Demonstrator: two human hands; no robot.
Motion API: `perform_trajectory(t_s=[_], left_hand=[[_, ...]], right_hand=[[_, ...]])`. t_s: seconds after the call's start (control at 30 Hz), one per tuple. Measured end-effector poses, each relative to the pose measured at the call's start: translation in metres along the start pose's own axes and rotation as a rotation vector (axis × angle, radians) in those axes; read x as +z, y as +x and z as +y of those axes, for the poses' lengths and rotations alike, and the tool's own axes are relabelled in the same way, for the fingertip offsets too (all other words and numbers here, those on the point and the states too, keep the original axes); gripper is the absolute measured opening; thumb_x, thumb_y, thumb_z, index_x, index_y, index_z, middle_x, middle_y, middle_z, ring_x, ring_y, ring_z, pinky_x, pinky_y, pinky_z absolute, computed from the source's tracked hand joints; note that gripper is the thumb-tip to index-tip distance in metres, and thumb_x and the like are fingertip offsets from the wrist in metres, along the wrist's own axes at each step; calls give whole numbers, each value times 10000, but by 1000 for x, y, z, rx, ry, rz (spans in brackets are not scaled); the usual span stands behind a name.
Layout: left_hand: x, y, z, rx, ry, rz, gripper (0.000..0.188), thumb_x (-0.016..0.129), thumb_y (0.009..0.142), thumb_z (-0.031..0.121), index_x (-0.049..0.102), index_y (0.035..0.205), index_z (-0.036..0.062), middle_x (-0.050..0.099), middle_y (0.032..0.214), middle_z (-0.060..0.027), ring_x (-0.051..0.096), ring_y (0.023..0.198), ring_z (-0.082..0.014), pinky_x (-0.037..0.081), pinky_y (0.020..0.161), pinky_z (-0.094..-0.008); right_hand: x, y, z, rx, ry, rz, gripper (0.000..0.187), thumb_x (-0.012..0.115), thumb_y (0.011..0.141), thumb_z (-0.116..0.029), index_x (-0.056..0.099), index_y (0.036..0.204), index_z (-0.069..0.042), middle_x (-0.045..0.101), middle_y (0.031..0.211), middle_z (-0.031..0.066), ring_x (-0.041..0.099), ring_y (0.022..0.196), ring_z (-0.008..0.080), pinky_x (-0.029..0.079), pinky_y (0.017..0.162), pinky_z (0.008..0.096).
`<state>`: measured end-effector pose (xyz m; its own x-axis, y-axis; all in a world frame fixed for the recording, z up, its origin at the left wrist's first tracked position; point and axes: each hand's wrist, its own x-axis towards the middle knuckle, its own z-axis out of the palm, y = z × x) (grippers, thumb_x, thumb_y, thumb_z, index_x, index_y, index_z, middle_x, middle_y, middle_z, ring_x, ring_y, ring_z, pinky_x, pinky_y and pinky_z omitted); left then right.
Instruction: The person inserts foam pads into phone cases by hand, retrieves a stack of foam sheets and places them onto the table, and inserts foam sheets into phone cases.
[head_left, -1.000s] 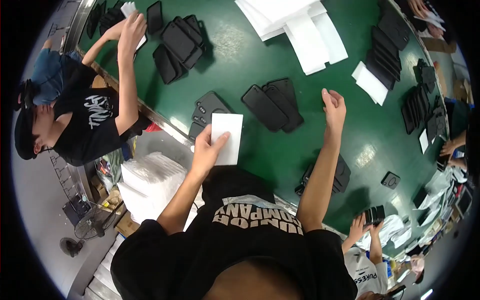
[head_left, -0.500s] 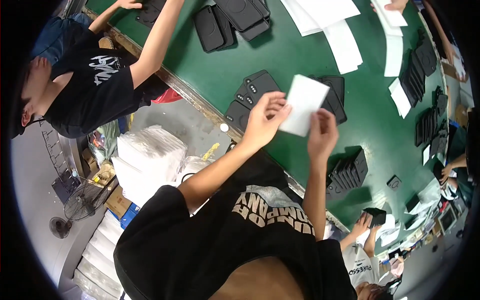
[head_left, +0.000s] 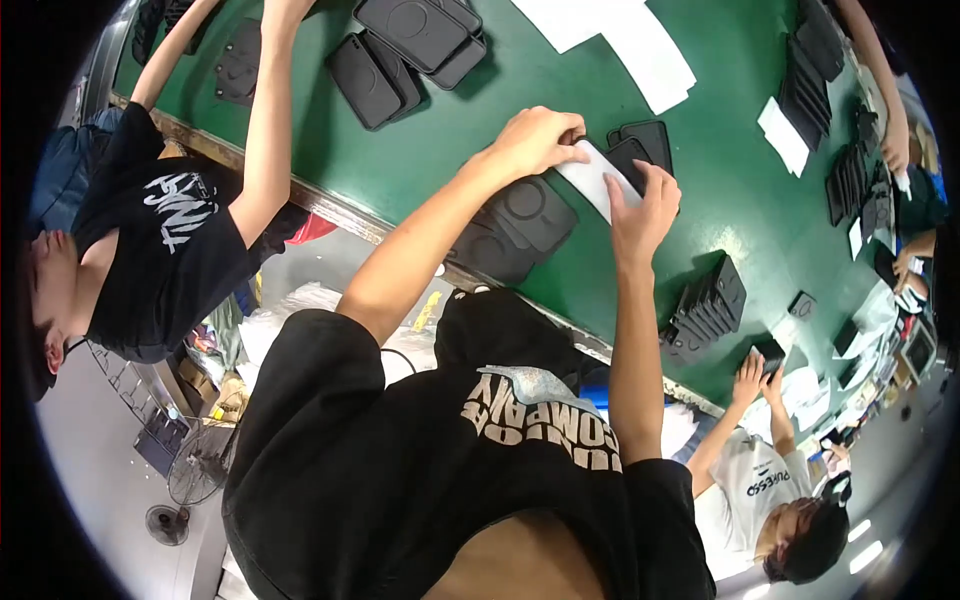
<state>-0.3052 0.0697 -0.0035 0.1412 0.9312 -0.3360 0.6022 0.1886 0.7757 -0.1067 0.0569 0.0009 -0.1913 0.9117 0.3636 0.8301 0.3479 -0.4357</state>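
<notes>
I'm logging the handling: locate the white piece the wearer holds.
In the head view, the white piece is upper right of centre, between the left hand and right hand, beside black cases on the green table.

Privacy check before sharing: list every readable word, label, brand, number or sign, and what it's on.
Wording withheld; locations only.
Wearer's black shirt: large pale lettering, partly readable.
Left co-worker's black shirt: white stylised lettering.
Right co-worker's white shirt: dark lettering; smaller print unreadable.
Held white piece, black cases: no legible text.
</notes>
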Motion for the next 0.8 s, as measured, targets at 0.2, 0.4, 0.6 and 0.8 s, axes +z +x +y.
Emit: perform_trajectory(t_s=[0.2, 0.4, 0.6, 0.8], left_hand=[[-22, -24, -16, 380, -113, 186, 162, 649, 778, 23, 662, 935, 58, 688, 927, -40, 610, 737, -232, 482, 700, -320], [-23, -57, -24, 540, 414, 250, 276, 646, 736, 91, 659, 1009, 129, 647, 1094, -16, 579, 1047, -200, 456, 924, -357], [-2, -58, 10, 610, 602, 158, 238, 612, 765, 154, 637, 1002, 154, 618, 1064, -21, 560, 1059, -205, 352, 1073, -433], [-5, -46, 15, 527, 538, -58, 214, 623, 766, 183, 631, 975, 139, 603, 1048, -42, 566, 1000, -207, 386, 1012, -401]], right_hand=[[-51, -25, 5, 40, 16, -413, 317, 700, 713, -33, 676, 1023, -94, 633, 936, 29, 581, 747, 209, 455, 707, 312], [-7, -81, -16, -166, -25, -207, 361, 695, 670, -30, 681, 1024, -101, 635, 957, 36, 594, 769, 213, 461, 681, 316], [-5, -64, -23, 46, 142, -187, 322, 698, 686, -32, 679, 1003, -86, 623, 926, 43, 583, 753, 208, 453, 673, 301], [-26, -34, -29, -115, 53, -220, 285, 700, 714, -45, 671, 996, -65, 619, 916, 38, 560, 721, 192, 434, 642, 297]])
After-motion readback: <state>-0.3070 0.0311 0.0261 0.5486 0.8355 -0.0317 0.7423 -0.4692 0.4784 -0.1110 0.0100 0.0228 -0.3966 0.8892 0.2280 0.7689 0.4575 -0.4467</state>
